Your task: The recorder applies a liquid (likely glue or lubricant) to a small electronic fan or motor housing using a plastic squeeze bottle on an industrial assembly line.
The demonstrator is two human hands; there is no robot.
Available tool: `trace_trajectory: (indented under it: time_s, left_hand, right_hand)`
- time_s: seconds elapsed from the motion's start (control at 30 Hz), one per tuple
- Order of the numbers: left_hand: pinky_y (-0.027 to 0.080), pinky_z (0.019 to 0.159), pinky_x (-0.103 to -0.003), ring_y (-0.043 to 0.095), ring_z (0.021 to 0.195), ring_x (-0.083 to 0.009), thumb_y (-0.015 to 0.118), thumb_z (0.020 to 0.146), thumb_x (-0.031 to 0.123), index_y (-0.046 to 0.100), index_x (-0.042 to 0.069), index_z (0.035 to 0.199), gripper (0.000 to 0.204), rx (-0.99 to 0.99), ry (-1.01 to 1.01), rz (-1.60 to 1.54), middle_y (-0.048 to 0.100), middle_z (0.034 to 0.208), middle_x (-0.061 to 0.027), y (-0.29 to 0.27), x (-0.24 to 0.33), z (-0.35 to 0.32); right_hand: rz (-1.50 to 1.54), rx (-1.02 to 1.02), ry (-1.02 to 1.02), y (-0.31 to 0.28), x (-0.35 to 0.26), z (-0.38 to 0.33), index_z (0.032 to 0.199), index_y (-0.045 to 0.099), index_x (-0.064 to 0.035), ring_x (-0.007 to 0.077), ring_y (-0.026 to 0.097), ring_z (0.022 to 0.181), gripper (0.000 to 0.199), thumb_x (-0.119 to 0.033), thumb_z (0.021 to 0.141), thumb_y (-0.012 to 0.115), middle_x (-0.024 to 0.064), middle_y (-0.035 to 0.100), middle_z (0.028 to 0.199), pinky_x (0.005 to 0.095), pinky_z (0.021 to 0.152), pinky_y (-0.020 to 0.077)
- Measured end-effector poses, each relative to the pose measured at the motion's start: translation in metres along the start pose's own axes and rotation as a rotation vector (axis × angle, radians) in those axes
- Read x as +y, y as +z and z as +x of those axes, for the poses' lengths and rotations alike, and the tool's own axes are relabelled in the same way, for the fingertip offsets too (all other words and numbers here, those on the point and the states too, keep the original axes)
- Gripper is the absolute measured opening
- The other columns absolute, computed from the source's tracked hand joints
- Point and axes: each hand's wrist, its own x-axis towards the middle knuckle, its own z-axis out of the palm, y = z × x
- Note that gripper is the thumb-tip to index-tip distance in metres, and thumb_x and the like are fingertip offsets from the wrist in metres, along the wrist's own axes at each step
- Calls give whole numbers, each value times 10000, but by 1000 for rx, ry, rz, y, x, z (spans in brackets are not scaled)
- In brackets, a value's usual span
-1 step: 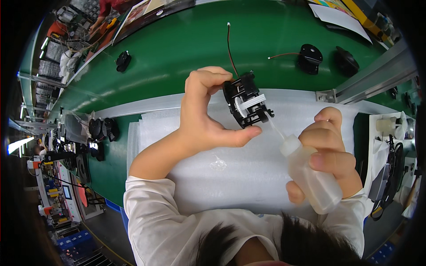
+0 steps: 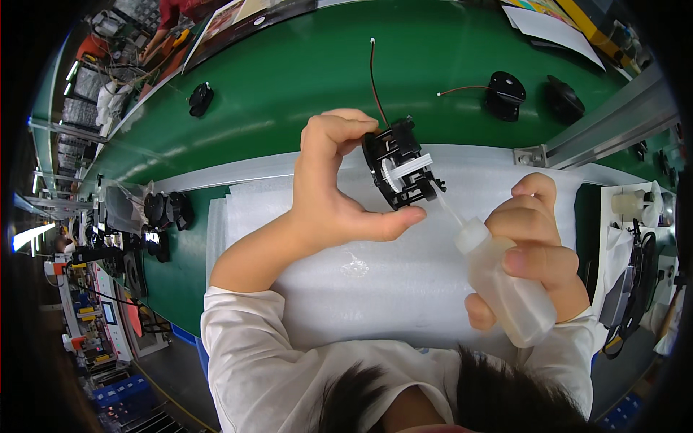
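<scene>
Between the thumb and fingers of my left hand point(image 2: 328, 184) is a black gear assembly point(image 2: 401, 148), held up above the white foam sheet point(image 2: 310, 303). It has white gears point(image 2: 408, 169) on the side facing right, and a thin dark red wire with a white plug point(image 2: 372, 42) runs up from it. My right hand point(image 2: 538, 252) is wrapped round a translucent squeeze bottle point(image 2: 509, 296), tilted with its thin nozzle point(image 2: 449, 204) pointing up and left. The nozzle's tip is at the lower right end of the assembly; I cannot tell whether it touches.
On the green bench point(image 2: 303, 65) lie a black round part with a wire point(image 2: 505, 94), another black part point(image 2: 563, 99) and a small black piece point(image 2: 201, 99). A metal post point(image 2: 613, 123) rises at the right. More black parts point(image 2: 170, 209) sit at left. A person point(image 2: 173, 14) is at far left.
</scene>
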Motion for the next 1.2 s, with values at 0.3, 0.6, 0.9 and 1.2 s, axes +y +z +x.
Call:
trace_trajectory:
  time_s: [0.3,0.6,0.9,1.2]
  left_hand:
    - [371,811,-289,476,896,-143,767,580,219,366,32,1012,618,-9,-335,-388,493,959,-79,-1,13,3]
    - [403,720,-258,504,764,-118,618,741,266,384,26,999,423,27,-504,-730,532,903,-80,-3,14,4]
    - [455,666,-290,571,743,-185,501,775,435,372,-2,1022,519,71,-560,-644,556,907,-150,3,24,11]
    - [427,678,-285,561,715,-183,448,808,378,398,-1,984,421,77,-575,-642,565,892,-143,1,20,18]
  right_hand:
    - [16,152,-43,5,2,2,886,509,-135,148,435,510,446,-236,492,691,46,528,723,343,690,281]
    - [9,222,-86,12,2,4,844,520,-124,136,414,473,435,-220,446,668,39,514,685,345,687,276]
    - [14,216,-75,12,2,2,825,526,-121,132,399,463,417,-239,449,663,31,504,664,343,682,278]
    - [139,241,-63,15,13,0,845,512,-106,131,406,490,408,-277,512,677,21,498,669,339,675,302]
